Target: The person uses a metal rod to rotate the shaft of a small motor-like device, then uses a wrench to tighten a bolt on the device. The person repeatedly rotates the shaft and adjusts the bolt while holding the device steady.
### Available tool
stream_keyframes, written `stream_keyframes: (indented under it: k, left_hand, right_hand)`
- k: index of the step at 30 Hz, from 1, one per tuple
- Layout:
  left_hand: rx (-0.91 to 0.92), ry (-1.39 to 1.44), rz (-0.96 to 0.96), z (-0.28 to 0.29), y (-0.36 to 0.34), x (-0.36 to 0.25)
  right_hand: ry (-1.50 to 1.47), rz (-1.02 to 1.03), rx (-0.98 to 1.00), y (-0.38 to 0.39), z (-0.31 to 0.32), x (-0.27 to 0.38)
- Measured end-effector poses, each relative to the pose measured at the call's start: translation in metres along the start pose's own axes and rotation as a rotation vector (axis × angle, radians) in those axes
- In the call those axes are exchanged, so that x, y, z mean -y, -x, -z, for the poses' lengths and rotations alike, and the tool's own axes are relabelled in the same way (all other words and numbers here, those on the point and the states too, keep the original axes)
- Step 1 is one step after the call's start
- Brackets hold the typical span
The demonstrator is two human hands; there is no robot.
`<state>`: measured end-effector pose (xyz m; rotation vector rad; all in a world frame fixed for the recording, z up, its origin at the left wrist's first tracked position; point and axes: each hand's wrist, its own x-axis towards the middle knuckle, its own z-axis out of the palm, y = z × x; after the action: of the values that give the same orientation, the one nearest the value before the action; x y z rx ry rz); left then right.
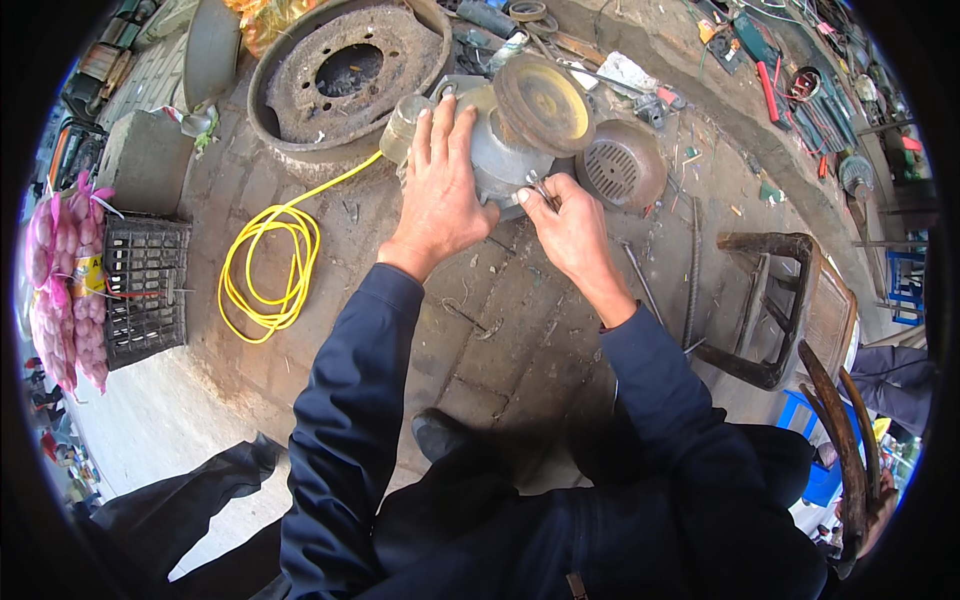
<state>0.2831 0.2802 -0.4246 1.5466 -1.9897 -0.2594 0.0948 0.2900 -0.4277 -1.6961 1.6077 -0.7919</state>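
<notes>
A grey electric motor [495, 160] with a round yellowish pulley wheel [543, 105] lies on the paved ground in front of me. My left hand [437, 190] rests on the motor's left side, fingers stretched out over its casing. At the motor's near right edge my right hand [572, 225] pinches a short metal tool [541, 187]; its exact kind is partly hidden by the fingers. A yellow cable [285, 265] runs from the motor's left side and lies coiled on the ground. Right of the pulley sits a round slotted metal cover [622, 167].
A rusty wheel rim [290, 90] stands behind on the left. On the left are a black plastic crate [145, 290] and pink net bags of bulbs [65, 285]. A stool [800, 300] lies tipped at right, near metal rods [693, 270]. Scattered tools cover the far right.
</notes>
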Motion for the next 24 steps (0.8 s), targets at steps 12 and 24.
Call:
stream_keyframes:
  k: [12,24]
  left_hand:
    - [-0.009,0.010,-0.010,0.0010,-0.0004,-0.0002]
    - [0.003,0.005,0.015,0.0017,0.0011,-0.0013]
  right_hand:
    - [-0.039,-0.040,0.041,0.0007,0.0030,0.0037]
    - [-0.041,-0.044,0.017,0.0024,0.0020,0.0075]
